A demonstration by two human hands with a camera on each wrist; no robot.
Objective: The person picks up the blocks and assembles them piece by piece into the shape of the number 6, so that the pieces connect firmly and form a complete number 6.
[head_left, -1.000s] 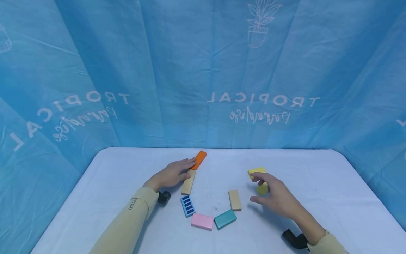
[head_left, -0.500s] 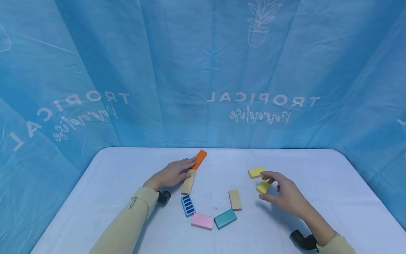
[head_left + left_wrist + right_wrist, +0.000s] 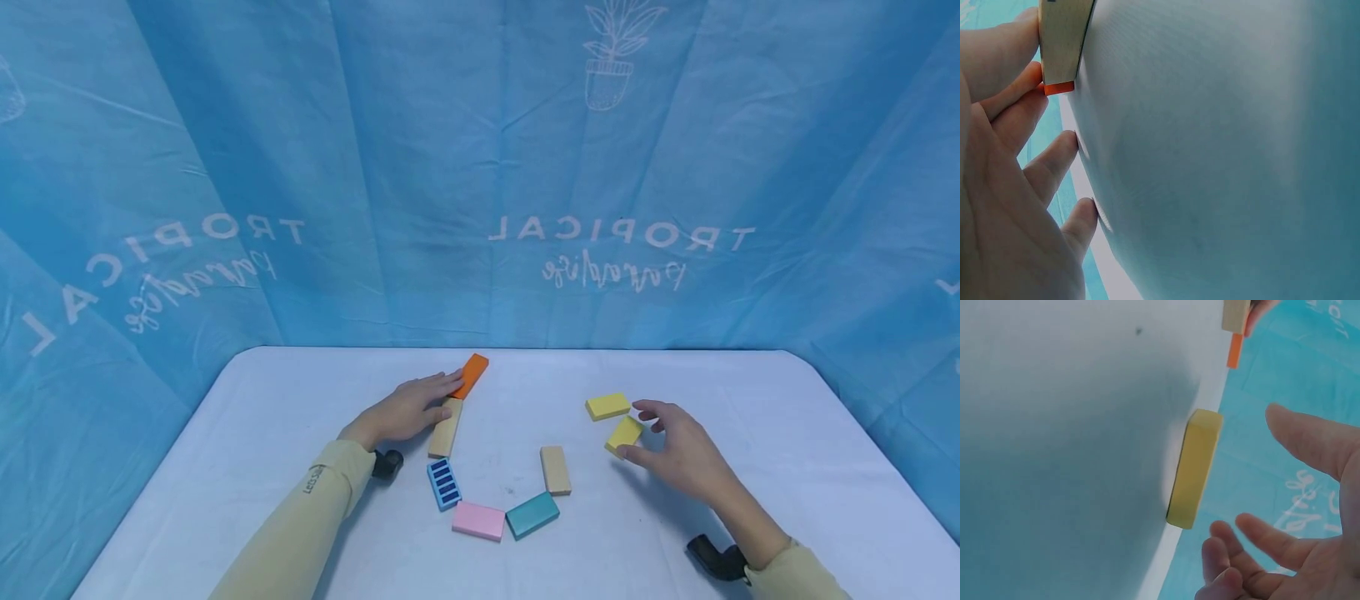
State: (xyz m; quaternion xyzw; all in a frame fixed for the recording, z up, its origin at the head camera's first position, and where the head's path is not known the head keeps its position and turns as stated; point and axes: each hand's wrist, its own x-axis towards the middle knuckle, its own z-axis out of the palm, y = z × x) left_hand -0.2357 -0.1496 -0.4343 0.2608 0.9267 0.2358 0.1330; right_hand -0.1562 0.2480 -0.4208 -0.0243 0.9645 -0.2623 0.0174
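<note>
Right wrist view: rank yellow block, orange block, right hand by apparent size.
1. Right hand, cut off by frame edge
2. Yellow block
3. Orange block, farther from this camera; true size unsure

Left arm: sleeved almost to the wrist, extended forward and inward. The left grip lies back upward, fingers nearly straight, thumb set apart; the left wrist view shows the outer two fingers spread. Right arm: directed forward and inward, bare above the sleeve. The right grip is loosely curved, its thumb parted from the bent fingers.
</note>
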